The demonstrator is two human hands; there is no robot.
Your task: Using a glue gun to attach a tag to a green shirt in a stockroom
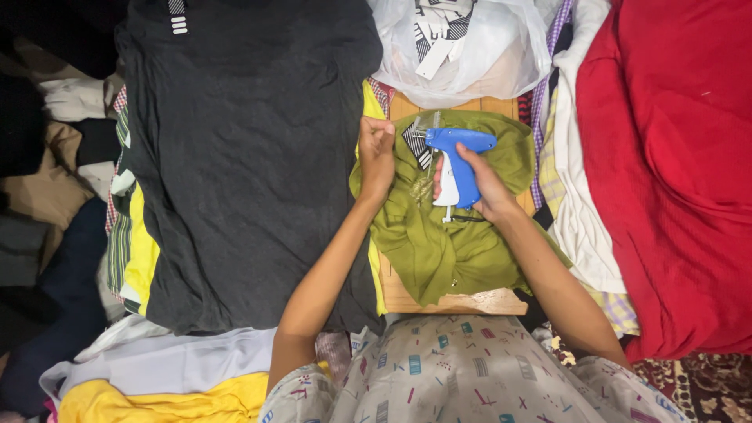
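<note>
Right hand (482, 182): fingers are clamped around the grip of the blue tagging gun (459, 160); the gun's nose is pointed left at a small striped tag (415, 141).
Left hand (377, 153): fingers are closed together, pinching the edge of the olive green garment (439, 243) just beside the tag.
Garment position: crumpled on a wooden board (462, 301); the board's near edge is left bare, while its left edge is met by the dark grey shirt (243, 157).
Open room: little is left; the board is hemmed in by a clear plastic bag (470, 55) behind and a red cloth (674, 172) on the right; stacked clothes are pressed close on both sides.
</note>
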